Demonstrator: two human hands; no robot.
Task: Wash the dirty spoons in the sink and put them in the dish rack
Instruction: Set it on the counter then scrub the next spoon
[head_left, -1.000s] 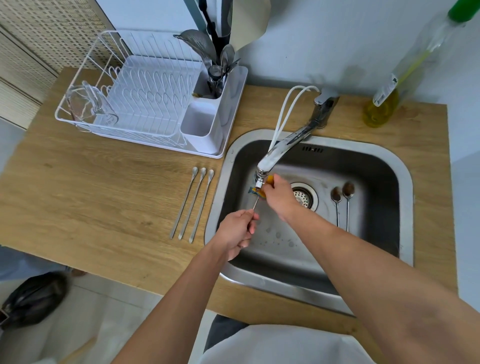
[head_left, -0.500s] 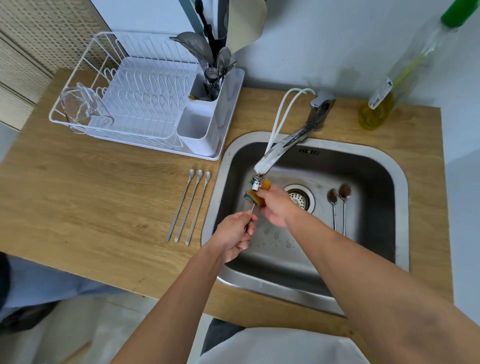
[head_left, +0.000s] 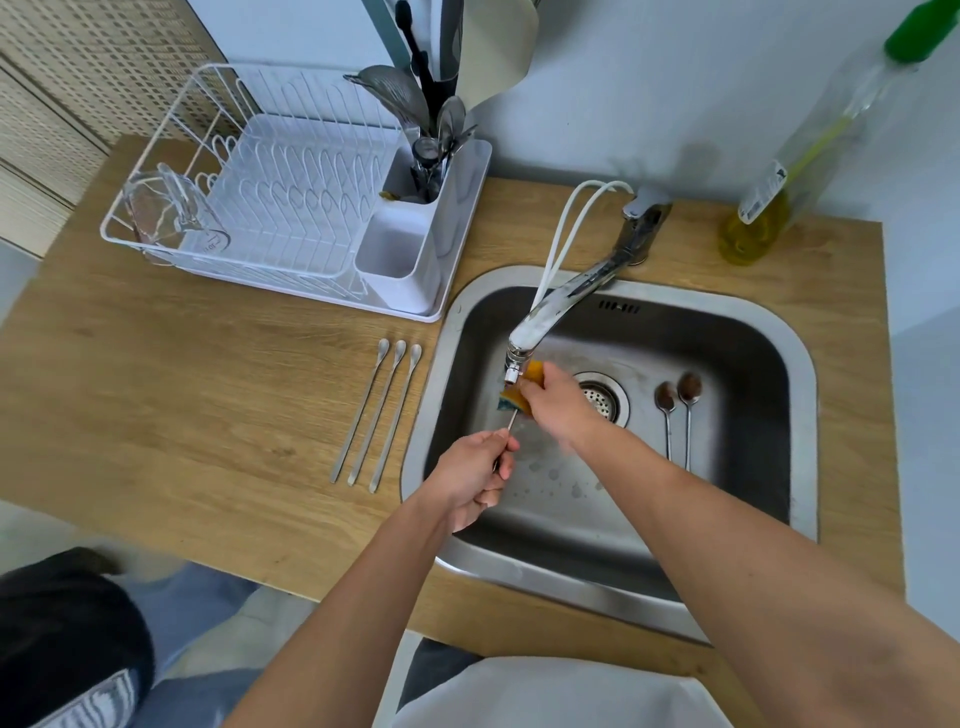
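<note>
Over the steel sink (head_left: 800, 364), my left hand (head_left: 475, 475) grips the thin handle of a spoon (head_left: 511, 420). Its bowl is hidden inside a yellow sponge (head_left: 524, 392) that my right hand (head_left: 558, 410) squeezes around it, just under the tap's spout (head_left: 519, 353). Two dirty spoons (head_left: 678, 415) lie side by side on the sink floor, right of the drain (head_left: 602, 397). Three clean-looking long spoons (head_left: 379, 415) lie in a row on the wooden counter left of the sink. The white dish rack (head_left: 291, 208) stands at the back left.
The rack's cutlery holder (head_left: 415, 208) holds several utensils, and a clear measuring cup (head_left: 171, 213) lies at the rack's left end. A bottle of yellow liquid (head_left: 763, 218) stands at the back right. Someone's dark clothing (head_left: 62, 634) shows at the lower left, below the counter edge.
The view shifted slightly. My right hand and the sponge stayed around the spoon's bowl under the spout, sliding a little along it; my left hand kept its grip on the handle.
</note>
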